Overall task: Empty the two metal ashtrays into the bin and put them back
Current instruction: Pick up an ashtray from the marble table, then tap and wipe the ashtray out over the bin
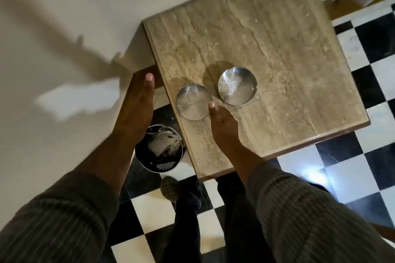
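Two round metal ashtrays stand side by side on a stone-topped table. The left ashtray sits near the table's left edge, the right ashtray just beyond it; both show pale ash dust inside. My right hand lies flat over the table, its fingertip touching the left ashtray's near rim. Off the table's left edge my left hand hovers with straight fingers, holding nothing. Below it on the floor stands a round metal bin with rubbish inside.
A white wall runs along the left. The floor is black-and-white checked tile. My legs and a shoe are at the table's near corner, close to the bin.
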`<state>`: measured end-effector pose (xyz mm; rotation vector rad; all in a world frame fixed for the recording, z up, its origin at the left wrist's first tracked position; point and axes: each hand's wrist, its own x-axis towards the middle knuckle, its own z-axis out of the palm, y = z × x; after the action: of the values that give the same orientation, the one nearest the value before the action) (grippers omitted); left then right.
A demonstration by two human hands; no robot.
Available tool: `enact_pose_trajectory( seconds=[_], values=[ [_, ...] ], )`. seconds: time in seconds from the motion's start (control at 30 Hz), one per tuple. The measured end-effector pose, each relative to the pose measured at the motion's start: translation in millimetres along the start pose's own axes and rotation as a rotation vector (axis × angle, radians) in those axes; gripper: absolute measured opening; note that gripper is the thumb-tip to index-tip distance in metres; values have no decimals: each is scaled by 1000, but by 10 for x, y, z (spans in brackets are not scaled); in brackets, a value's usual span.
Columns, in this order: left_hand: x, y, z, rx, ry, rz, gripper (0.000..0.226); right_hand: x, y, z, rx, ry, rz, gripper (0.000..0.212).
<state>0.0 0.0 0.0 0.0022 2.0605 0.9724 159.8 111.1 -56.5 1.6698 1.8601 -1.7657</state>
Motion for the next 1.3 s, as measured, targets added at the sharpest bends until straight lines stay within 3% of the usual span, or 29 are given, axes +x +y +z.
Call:
enact_pose_trajectory(
  seconds=[0.1,0.2,0.27,0.4,0.5,0.53,0.57,0.67,0.73,0.87,0.93,1.1,1.17,1.3],
  values=[
    [131,-52,220,-35,-6,-77,94,176,78,178,97,89,17,71],
    [156,-57,467,-90,-2,9,63,369,126,282,70,104,-1,45],
    [266,-129,573,-105,14,48,56,518,142,345,7,93,-32,35],
    [514,-287,700,-160,-75,-111,80,663,137,404,-72,93,-40,15],
    [485,-416,596,-231,-90,-174,119,636,107,374,-111,59,23,10],
    [468,-434,554,-259,-99,-188,124,606,93,320,-118,14,46,9],
    [344,-802,139,-309,3,-228,118,401,68,745,-140,-127,58,11],
    [247,-1016,70,-357,-49,-301,80,280,94,723,-110,-245,154,16],
    [196,-1060,37,-412,-42,-365,74,271,127,642,-106,-336,167,24],
    [167,-1378,-476,-440,-50,-531,103,93,157,920,-81,-574,223,32],
    [191,-1511,-674,-421,-60,-619,105,47,209,1082,-145,-636,175,36],
    [422,-1770,-963,-184,-379,-749,108,-66,253,1402,-380,-682,-108,43],
    [497,-1897,-1024,-152,-526,-749,112,-82,276,1524,-486,-700,-273,43],
    [631,-2134,-1106,-132,-720,-691,114,-82,303,1648,-593,-748,-423,45]
  ],
)
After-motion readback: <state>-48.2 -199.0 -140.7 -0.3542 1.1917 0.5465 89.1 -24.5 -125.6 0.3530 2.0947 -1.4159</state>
